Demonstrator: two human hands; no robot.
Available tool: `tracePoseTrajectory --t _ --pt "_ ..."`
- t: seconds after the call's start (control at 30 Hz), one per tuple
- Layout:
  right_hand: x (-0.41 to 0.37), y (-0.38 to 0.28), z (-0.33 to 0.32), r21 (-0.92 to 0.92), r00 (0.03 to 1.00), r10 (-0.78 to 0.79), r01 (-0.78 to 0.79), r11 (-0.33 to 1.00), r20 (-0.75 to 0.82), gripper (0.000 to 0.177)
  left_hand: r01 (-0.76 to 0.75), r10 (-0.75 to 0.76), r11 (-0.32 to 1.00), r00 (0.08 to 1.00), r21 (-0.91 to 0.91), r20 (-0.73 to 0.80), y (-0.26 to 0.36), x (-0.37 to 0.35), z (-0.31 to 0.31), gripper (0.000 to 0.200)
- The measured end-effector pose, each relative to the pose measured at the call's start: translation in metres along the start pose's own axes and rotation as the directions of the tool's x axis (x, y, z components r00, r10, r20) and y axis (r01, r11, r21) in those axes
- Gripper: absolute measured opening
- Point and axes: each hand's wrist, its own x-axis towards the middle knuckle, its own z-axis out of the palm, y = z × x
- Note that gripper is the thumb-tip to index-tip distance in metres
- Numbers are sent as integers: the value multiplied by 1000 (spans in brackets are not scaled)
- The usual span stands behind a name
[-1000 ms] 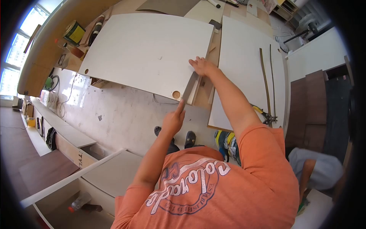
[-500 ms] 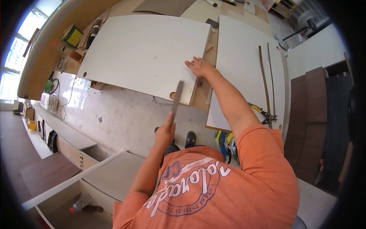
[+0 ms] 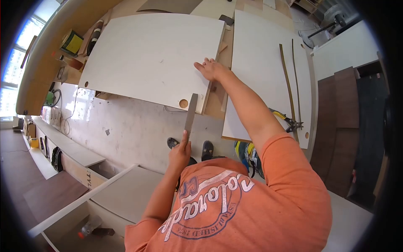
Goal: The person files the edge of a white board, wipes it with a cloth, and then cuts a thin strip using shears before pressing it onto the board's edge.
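Observation:
My left hand (image 3: 179,154) is closed around the lower end of a long flat metal file (image 3: 191,114), index finger stretched along it. The file points away from me, and its tip overlaps the near edge of a white board (image 3: 138,54) close to the right corner. Just left of the tip is a round hole (image 3: 183,103) in the board. My right hand (image 3: 208,69) rests on the board's right edge, palm down with fingers out.
A second white board (image 3: 260,84) lies to the right, bearing two thin dark strips (image 3: 287,80) and yellow-and-black pliers (image 3: 289,121). A tin (image 3: 72,42) stands at the far left. Below left is an open cabinet box (image 3: 67,222) holding a bottle (image 3: 89,227).
My left hand has drawn the file back a little toward my body. My right hand stays on the board's edge. The whole view has shifted slightly.

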Motion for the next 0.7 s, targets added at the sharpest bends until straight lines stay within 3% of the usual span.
tracePoseTrajectory --t 0.07,0.13,0.23,0.33,0.43,0.53,0.63,0.7 --pt "3 2 5 32 1000 0 0 1000 -1 86 -11 11 1000 1000 9 3 4 14 5 64" --pt "17 14 18 -7 998 -59 59 998 -37 85 -71 71 996 997 59 2 34 74 12 65" --pt "51 28 29 -101 981 -156 145 984 -114 84 -235 236 972 955 27 -180 14 64 18 63" --pt "11 10 15 -17 995 -56 55 998 -79 84 16 -19 999 998 -49 -64 -1 -4 -2 59" --pt "9 6 8 -36 999 -46 46 998 -7 85 -15 15 1000 1000 -20 -21 -1 -17 -3 59" --pt "6 2 9 -16 999 -23 22 1000 -31 86 -67 70 994 997 91 -27 23 47 20 64" --pt "6 3 7 -49 996 -71 69 996 -47 88 -107 108 992 994 74 -14 25 61 13 66" --pt "6 6 11 -85 995 -80 75 994 -56 89 -59 60 998 997 20 -53 9 28 9 64"
